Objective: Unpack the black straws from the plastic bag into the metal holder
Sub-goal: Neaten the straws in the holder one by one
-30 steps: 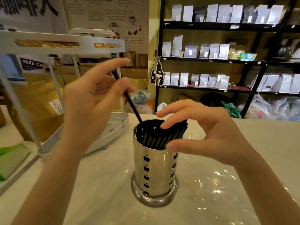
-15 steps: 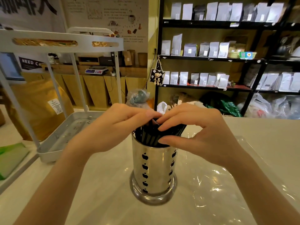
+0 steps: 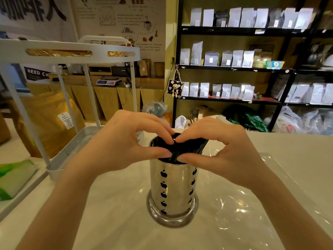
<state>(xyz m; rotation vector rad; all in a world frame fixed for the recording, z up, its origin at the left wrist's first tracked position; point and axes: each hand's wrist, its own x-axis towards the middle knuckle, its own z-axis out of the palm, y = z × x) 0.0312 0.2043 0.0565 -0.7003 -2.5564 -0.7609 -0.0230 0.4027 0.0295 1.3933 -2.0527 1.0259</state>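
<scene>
A shiny metal holder (image 3: 172,188) with apple-shaped cut-outs stands upright on the pale counter in front of me. Black straws (image 3: 191,147) fill it, their tops leaning to the right at the rim. My left hand (image 3: 124,143) and my right hand (image 3: 223,148) meet over the holder's mouth, thumbs and forefingers pinched on the straw tops. The fingers cover much of the bundle. The clear plastic bag (image 3: 239,204) lies flat and crinkled on the counter to the right of the holder.
A white metal trolley (image 3: 72,53) with a tray shelf stands at the left, close to the counter edge. A green packet (image 3: 14,177) lies at far left. Black shelves of silver pouches (image 3: 234,58) fill the back right.
My left hand came down from holding one straw aloft and joined the right at the holder's rim. Both hands now pinch the straw tops closer together.
</scene>
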